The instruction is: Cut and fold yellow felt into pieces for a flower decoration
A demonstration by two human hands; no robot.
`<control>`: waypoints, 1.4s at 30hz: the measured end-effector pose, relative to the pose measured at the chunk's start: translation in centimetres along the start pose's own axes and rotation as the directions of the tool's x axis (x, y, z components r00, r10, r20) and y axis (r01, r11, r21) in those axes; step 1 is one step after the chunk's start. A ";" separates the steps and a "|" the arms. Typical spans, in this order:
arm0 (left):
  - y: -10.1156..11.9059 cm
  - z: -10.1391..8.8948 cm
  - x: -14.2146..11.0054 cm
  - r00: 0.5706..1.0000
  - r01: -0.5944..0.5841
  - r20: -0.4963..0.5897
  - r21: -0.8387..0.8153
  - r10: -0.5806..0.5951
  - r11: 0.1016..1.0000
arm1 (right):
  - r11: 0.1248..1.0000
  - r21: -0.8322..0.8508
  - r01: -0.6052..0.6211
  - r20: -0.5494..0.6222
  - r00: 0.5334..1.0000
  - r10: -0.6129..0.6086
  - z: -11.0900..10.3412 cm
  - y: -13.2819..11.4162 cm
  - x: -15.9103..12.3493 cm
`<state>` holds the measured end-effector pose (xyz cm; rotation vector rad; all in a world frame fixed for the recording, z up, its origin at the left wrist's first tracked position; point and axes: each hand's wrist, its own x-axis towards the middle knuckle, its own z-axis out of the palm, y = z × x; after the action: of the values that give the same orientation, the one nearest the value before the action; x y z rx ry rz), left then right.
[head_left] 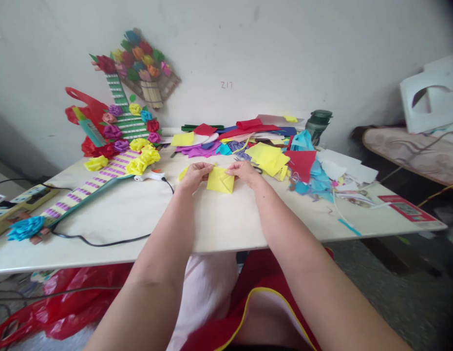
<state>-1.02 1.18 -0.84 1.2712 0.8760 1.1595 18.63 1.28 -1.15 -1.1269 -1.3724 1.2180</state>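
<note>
The left hand [196,176] and right hand [245,173] pinch yellow paper [219,182] over the desk [226,224], at four o'clock from the left, eight from the right; from here its long axis is unclear.

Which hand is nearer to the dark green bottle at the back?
Right. The right hand, at the upper right of the yellow sheet, is in front and left of the bottle; the left hand, at the sheet's upper left, is farther left.
</note>
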 end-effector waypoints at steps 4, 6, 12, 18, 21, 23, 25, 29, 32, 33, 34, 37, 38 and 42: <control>-0.3 -0.1 0.3 1.000 -0.007 -0.002 0.018 0.007 1.000 | 1.000 -0.023 0.010 -0.003 1.000 -0.010 0.0 0.1 0.0; -0.4 -0.2 0.3 1.000 -0.014 0.001 0.017 0.014 1.000 | 1.000 -0.028 0.008 -0.003 1.000 -0.008 0.0 0.0 0.0; -0.3 -0.1 0.2 1.000 0.011 0.029 0.033 -0.012 0.999 | 1.000 -0.025 -0.007 -0.002 1.000 0.007 0.1 -0.1 -0.1; -0.9 0.1 0.5 1.000 -0.020 -0.012 0.175 0.022 0.984 | 1.000 -0.030 0.001 0.007 1.000 -0.001 0.1 0.0 -0.2; -1.2 0.1 0.7 0.997 -0.066 -0.037 0.177 0.073 0.982 | 1.000 0.029 -0.011 0.018 1.000 0.011 0.1 -0.2 -0.2; -1.3 0.0 0.9 0.992 -0.102 -0.050 0.172 0.112 0.980 | 0.996 0.081 -0.025 0.029 0.999 0.023 0.0 -0.3 -0.1; -1.3 0.0 1.0 0.989 -0.120 -0.066 0.172 0.133 0.978 | 0.993 0.113 -0.036 0.026 0.999 0.033 0.0 -0.3 0.0; -1.1 0.1 0.9 0.985 -0.126 -0.091 0.184 0.144 0.975 | 0.998 0.064 -0.025 0.013 1.000 0.024 0.0 -0.3 -0.1; -0.9 0.2 0.7 0.986 -0.120 -0.090 0.198 0.140 0.973 | 1.000 0.003 -0.020 -0.014 1.000 0.020 0.1 -0.5 -0.3; -0.9 0.3 0.7 0.988 -0.110 -0.084 0.193 0.128 0.975 | 1.000 -0.009 -0.019 -0.025 1.000 0.019 0.2 -0.6 -0.4; -0.9 0.3 0.6 0.992 -0.091 -0.074 0.185 0.106 0.978 | 1.000 -0.018 -0.016 -0.031 0.999 0.015 0.3 -0.6 -0.4; -1.1 0.2 0.7 0.998 -0.032 -0.044 0.193 0.041 0.981 | 0.999 -0.051 -0.005 -0.021 1.000 0.004 0.4 -0.8 -0.6; -1.2 0.1 0.7 0.998 -0.023 -0.044 0.212 0.033 0.977 | 0.998 -0.060 -0.002 -0.010 1.000 0.001 0.4 -0.8 -0.6; -1.6 -0.2 1.1 0.996 -0.045 -0.063 0.274 0.064 0.961 | 1.000 -0.017 -0.009 0.028 1.000 0.010 0.3 -0.7 -0.5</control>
<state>-0.68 2.36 -2.34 1.4918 1.0875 1.1618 18.34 0.68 -0.55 -1.1333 -1.4020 1.2354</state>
